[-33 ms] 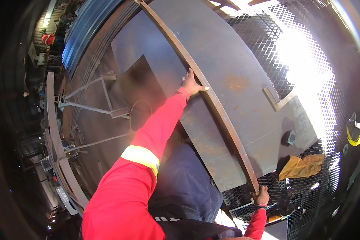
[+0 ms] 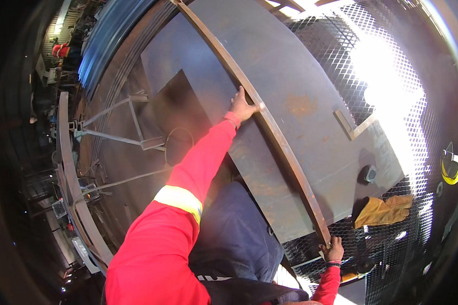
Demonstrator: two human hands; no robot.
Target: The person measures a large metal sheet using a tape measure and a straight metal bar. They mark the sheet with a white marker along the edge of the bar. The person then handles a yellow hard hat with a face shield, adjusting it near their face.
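A long, rust-brown steel bar [image 2: 277, 134] lies across a large grey steel sheet [image 2: 290, 61], running from the far left to the near right. About midway along the bar, my left hand [image 2: 242, 105] grips its left side, with the thumb over the top. My right hand [image 2: 333, 249] is closed around the bar's near end, just beyond the sheet's near edge. A small angled metal piece [image 2: 352, 127] and a tape measure [image 2: 369, 174] rest on the sheet, right of the bar.
A tan leather glove [image 2: 384, 211] lies on the mesh surface [image 2: 422, 178] at right. A yellow-edged visor [image 2: 451, 170] is farther right. On the left stand a welded metal frame [image 2: 132, 122] and blue-lit metal lengths [image 2: 112, 38]. A person in red [image 2: 61, 50] is far left.
My left thumb has drawn back slightly to the left on the bar. The bar, the sheet and my right hand look practically unchanged.
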